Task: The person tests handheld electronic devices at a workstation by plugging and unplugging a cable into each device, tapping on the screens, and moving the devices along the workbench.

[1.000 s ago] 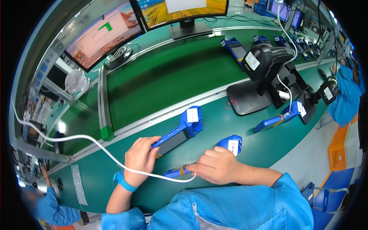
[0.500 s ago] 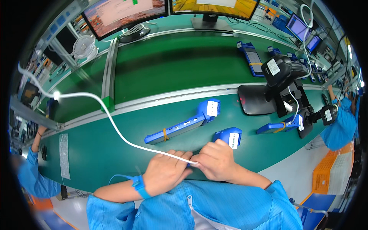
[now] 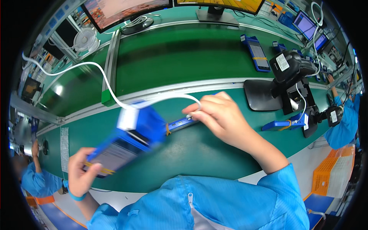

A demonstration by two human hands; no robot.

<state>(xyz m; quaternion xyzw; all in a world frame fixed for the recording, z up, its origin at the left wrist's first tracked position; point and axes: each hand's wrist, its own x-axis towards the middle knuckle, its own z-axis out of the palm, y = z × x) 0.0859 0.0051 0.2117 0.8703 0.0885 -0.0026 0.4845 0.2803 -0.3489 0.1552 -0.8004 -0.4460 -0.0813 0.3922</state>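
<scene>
My left hand (image 3: 79, 174) is closed on the lower end of a blue handheld terminal (image 3: 147, 124), which is raised above the bench, tilted and blurred by motion. A yellow band crosses its screen end; its bulky head has a white label. My right hand (image 3: 222, 120) pinches the end of a white cable (image 3: 92, 63), whose plug is partly hidden by the fingers. That cable arches in from the left, passing by the raised terminal's head. Below my right fingers, a second blue terminal (image 3: 179, 124) with a yellow band lies on the green bench, partly covered by the hand.
At the right stand a black scanner (image 3: 284, 63) on its stand and a cabled blue terminal (image 3: 278, 125). Another banded terminal (image 3: 257, 55) lies on the green belt beyond the metal rail (image 3: 161, 94). Monitors and a small fan (image 3: 85, 39) stand behind. Co-workers sit on both sides.
My hands, together near the bench's front edge before, have separated. The left has lifted the terminal out to the left; the right has moved forward with the cable end, over the lying terminal.
</scene>
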